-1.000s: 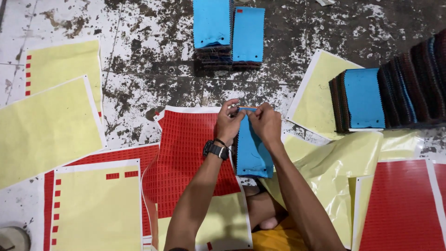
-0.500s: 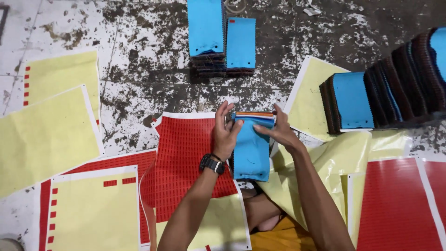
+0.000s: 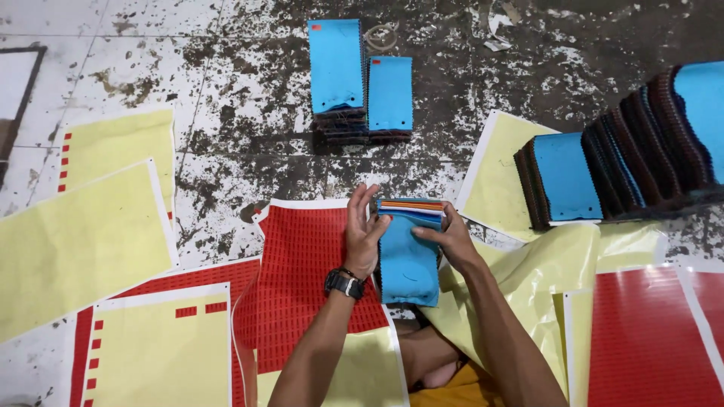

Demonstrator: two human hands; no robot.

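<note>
Both my hands hold a thick stack of fabric swatches with a blue piece on top and many coloured edges showing at its far end. My left hand, with a black watch on the wrist, presses the stack's left side, fingers upright. My right hand grips the right side near the top edge. The stack hangs above a red sticker sheet and my lap.
Two blue-topped swatch stacks stand on the stained floor ahead. A long row of swatch piles lies at the right. Yellow backing sheets and red sheets are spread around.
The swatch stack has been turned so its coloured edges face up, and my hands moved from pinching its top to gripping both sides. The view shifted slightly.
</note>
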